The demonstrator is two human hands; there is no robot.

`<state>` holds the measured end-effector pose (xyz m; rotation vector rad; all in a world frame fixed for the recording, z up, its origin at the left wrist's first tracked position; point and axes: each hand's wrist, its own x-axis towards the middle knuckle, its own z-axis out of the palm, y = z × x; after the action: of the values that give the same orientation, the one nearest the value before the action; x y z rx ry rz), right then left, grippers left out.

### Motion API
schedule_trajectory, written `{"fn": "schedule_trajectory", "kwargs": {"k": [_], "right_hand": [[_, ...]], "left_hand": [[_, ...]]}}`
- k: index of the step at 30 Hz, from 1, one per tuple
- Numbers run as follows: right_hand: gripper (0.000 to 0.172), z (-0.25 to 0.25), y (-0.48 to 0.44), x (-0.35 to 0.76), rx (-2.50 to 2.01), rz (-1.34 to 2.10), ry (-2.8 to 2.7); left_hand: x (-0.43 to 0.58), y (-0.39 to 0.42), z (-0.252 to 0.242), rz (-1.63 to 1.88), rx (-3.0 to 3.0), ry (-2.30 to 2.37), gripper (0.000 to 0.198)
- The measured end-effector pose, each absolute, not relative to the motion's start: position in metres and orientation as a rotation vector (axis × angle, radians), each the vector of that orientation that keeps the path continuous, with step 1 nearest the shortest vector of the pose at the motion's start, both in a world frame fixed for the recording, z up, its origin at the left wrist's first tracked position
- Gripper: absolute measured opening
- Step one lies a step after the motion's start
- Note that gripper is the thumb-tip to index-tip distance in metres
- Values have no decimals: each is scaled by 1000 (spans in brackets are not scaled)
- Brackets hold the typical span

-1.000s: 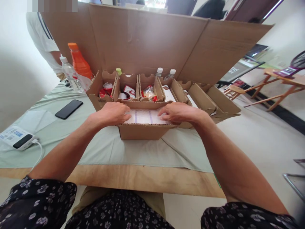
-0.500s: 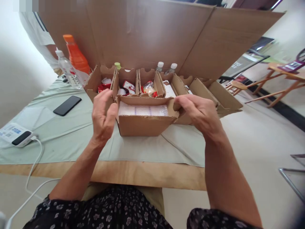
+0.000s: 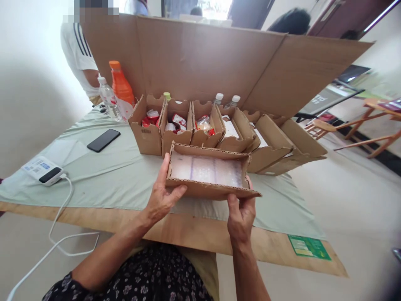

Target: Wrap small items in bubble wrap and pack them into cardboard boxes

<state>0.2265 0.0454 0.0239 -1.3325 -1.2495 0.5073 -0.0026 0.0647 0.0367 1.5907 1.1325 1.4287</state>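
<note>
A long open cardboard box [image 3: 213,192] is held between my two hands, tilted with its opening toward me. Inside it lies a clear plastic-wrapped pack [image 3: 203,170] with faint purple lines. My left hand [image 3: 163,196] grips the box's left end, thumb on the near wall. At the right end, my right hand [image 3: 241,213] has its thumb on the near wall and its fingers partly hidden behind. Beyond the box stands a row of several open cardboard boxes [image 3: 150,140], some holding red packets [image 3: 150,120] or white items.
A black phone [image 3: 103,140] and a white device [image 3: 50,175] with a cable lie on the cloth at left. Bottles [image 3: 121,85] stand behind. A tall cardboard panel [image 3: 200,62] rises behind the row. A person in a white shirt [image 3: 73,50] is at far left.
My hands have closed on the long box's ends and brought it nearer, away from the row. It now tilts toward me. The camera view has shifted.
</note>
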Motion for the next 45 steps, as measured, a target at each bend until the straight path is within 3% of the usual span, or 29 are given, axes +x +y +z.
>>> {"fn": "schedule_trajectory", "kwargs": {"k": [5, 10, 14, 19, 23, 33, 39, 45], "right_hand": [[62, 85, 49, 181, -1217, 494, -1474], [52, 111, 63, 197, -1099, 242, -1345], [50, 96, 46, 212, -1109, 105, -1201], [59, 87, 52, 162, -1123, 531, -1439], [63, 90, 74, 135, -1012, 641, -1488], [78, 67, 173, -16, -736, 1069, -1914], [75, 42, 203, -74, -753, 898, -1973], [61, -27, 175, -41, -820, 843, -1934]], "left_hand": [[-55, 49, 83, 1661, 1564, 1254, 83], [-19, 68, 112, 1736, 1720, 1109, 86], [5, 60, 98, 1510, 1707, 989, 87], [-56, 29, 92, 1667, 1523, 1321, 83], [-81, 11, 96, 1749, 1462, 1431, 87], [-118, -21, 32, 1936, 1162, 1887, 83], [-129, 4, 9, 2030, 1128, 1883, 99], [-127, 58, -2, 1991, 1203, 1902, 99]]}}
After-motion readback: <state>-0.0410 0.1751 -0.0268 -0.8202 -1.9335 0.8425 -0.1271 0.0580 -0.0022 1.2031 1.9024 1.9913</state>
